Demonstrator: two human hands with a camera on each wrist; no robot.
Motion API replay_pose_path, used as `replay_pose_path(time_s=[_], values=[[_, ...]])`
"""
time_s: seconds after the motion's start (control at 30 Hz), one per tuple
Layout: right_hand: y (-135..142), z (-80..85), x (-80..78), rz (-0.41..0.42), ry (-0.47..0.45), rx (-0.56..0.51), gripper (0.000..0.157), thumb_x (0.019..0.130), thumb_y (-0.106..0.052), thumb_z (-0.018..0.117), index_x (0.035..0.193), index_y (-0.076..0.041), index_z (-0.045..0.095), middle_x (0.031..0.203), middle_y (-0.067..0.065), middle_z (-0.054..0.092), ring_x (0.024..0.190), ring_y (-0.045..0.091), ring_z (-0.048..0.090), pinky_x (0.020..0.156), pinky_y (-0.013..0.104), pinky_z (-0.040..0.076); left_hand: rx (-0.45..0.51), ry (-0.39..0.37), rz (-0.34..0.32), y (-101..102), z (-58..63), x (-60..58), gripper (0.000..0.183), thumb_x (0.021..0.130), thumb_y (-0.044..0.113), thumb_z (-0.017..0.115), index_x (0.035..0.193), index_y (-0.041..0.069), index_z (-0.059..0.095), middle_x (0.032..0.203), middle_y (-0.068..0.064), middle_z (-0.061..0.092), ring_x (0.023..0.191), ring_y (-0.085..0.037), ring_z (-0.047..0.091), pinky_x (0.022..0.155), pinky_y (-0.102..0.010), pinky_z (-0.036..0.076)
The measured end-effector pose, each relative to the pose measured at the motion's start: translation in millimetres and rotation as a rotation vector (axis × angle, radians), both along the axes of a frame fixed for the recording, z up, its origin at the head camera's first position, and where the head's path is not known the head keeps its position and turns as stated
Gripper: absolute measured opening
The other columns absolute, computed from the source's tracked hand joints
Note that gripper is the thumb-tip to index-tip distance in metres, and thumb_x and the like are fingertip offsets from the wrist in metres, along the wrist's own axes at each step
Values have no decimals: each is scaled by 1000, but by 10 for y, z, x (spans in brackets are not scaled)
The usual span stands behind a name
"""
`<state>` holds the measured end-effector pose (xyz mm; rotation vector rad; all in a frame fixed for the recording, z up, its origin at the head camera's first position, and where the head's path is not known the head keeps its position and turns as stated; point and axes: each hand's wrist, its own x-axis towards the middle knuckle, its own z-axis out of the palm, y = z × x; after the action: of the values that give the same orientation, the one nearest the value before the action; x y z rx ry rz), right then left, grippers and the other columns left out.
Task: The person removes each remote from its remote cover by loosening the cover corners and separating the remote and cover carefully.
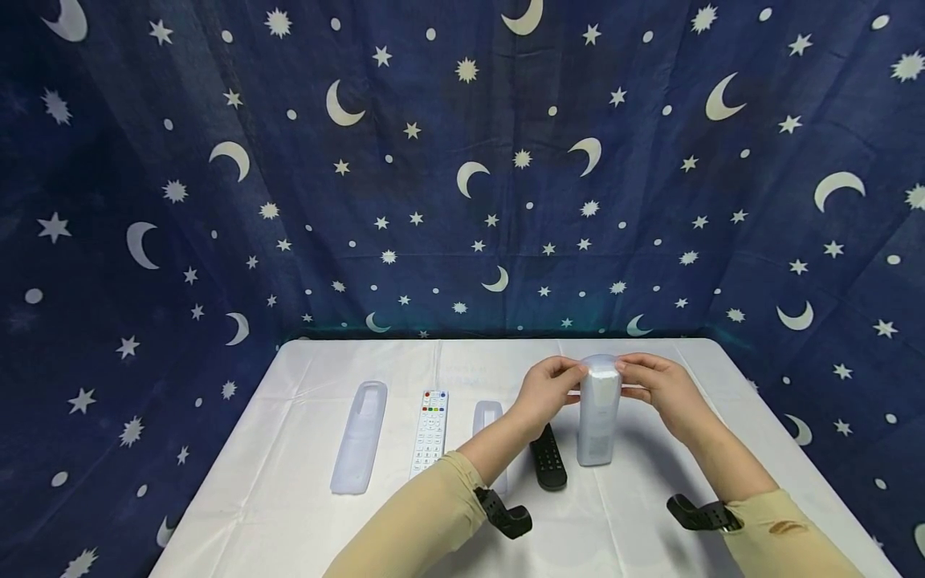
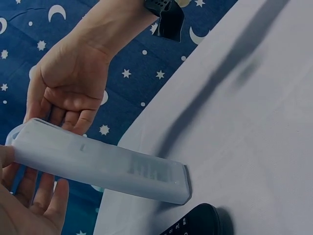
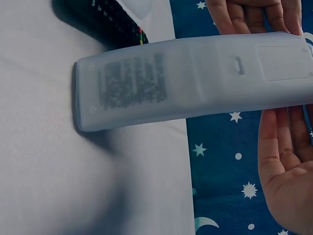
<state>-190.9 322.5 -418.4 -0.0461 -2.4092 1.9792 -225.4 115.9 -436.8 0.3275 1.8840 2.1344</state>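
A remote control in a translucent sleeve (image 1: 598, 413) stands upright with its lower end on the table; its back with a block of printed text shows through the cover in the right wrist view. My left hand (image 1: 551, 392) pinches the upper end from the left. From the other side, my right hand (image 1: 666, 395) holds the same end between thumb and fingers. The sleeve's top edge curves slightly above the remote in the left wrist view. A black remote control (image 1: 549, 461) lies just left of it, partly hidden behind my left forearm and hand.
Farther left on the white table (image 1: 282, 449) lie a translucent sleeve (image 1: 359, 441), a white remote control (image 1: 431, 425) and another translucent sleeve (image 1: 487, 413), partly covered by my left arm. A dark blue curtain (image 1: 433, 265) with moons and stars hangs behind the table.
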Motion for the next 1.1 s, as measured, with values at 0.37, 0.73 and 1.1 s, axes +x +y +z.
replay_pose_path(time_s=[0.37, 0.73, 1.1], values=[[16, 39, -30, 57, -64, -182, 12, 103, -19, 63, 98, -19, 73, 98, -8, 72, 91, 10, 69, 83, 28, 57, -22, -95, 34, 32, 12, -20, 21, 99, 24, 68, 104, 4, 74, 97, -2, 71, 89, -17, 69, 82, -37, 61], [45, 24, -40, 108, -105, -324, 19, 105, -12, 57, 97, -17, 73, 96, -5, 73, 88, 9, 70, 82, 27, 57, -14, -125, 36, 58, 17, -13, 25, 100, 23, 67, 107, -1, 72, 95, -4, 70, 87, -16, 67, 83, -36, 61], [28, 11, -36, 104, -117, -353, 19, 105, -13, 57, 97, -18, 73, 96, -5, 73, 89, 9, 69, 84, 26, 56, -8, -149, 35, 58, -3, -19, 26, 101, 23, 66, 110, -1, 72, 95, -4, 70, 87, -16, 67, 81, -33, 61]])
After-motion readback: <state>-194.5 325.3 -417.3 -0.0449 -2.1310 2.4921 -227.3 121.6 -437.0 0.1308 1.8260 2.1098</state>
